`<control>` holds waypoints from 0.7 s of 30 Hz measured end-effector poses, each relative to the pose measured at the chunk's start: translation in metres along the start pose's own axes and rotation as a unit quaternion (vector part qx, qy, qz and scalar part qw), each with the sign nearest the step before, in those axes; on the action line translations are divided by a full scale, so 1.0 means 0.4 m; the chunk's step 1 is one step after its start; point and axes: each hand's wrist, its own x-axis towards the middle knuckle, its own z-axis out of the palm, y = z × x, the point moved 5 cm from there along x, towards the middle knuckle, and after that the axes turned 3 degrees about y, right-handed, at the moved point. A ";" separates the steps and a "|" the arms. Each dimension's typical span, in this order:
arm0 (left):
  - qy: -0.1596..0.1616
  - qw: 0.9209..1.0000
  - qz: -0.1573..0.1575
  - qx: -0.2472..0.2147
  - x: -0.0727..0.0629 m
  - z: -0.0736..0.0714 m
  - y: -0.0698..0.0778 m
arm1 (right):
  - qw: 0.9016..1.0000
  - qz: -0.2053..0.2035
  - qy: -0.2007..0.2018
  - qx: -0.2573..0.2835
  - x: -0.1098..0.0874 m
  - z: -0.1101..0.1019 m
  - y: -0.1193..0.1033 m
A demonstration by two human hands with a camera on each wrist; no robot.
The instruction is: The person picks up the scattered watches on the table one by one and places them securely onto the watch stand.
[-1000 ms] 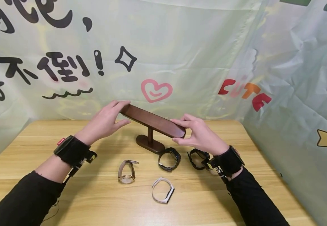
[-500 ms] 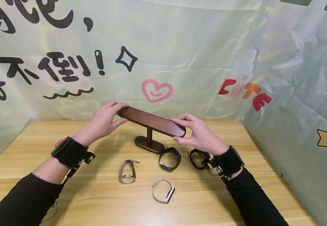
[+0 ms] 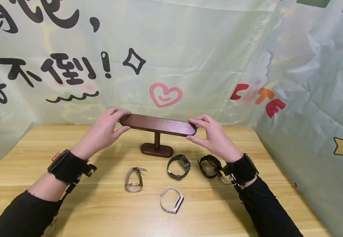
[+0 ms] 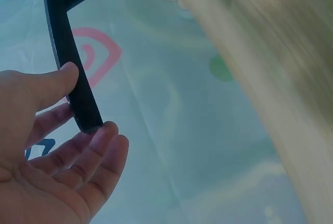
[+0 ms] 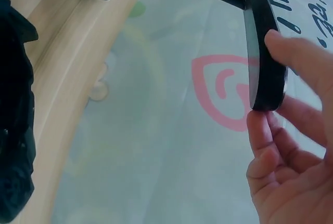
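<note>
Stand (image 3: 158,125): between both hands; its top slanted before, now nearly level, so the turning seems almost done.
Left hand (image 3: 104,127): fingers and thumb pinch the stand's left end.
Right hand (image 3: 214,135): pinches its right end.
Watches (image 3: 185,162): in front, not moved.

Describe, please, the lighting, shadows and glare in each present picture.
Head view: bright light, soft shadows on the wooden table, pale sheen on the brown stand towards its right end; left wrist view: dimmer, bluish cast, stand nearly black; right wrist view: similar bluish cast, stand's edge nearly black.
</note>
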 end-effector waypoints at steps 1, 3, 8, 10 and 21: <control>0.004 1.000 0.001 0.000 -0.003 -0.001 0.002 | 1.000 0.008 0.002 -0.004 -0.001 -0.001 0.002; 0.011 1.000 0.000 0.001 -0.011 -0.004 0.006 | 1.000 0.021 0.005 -0.008 -0.001 -0.003 0.003; 0.028 0.999 -0.016 0.004 -0.029 -0.009 0.016 | 0.999 0.040 0.011 -0.003 -0.001 -0.007 -0.002; 0.033 0.999 -0.023 0.005 -0.034 -0.010 0.019 | 0.999 0.047 0.014 0.001 -0.001 -0.007 -0.002; 0.051 0.997 -0.050 0.011 -0.055 -0.021 0.011 | 0.998 0.049 0.036 0.026 0.005 0.013 -0.004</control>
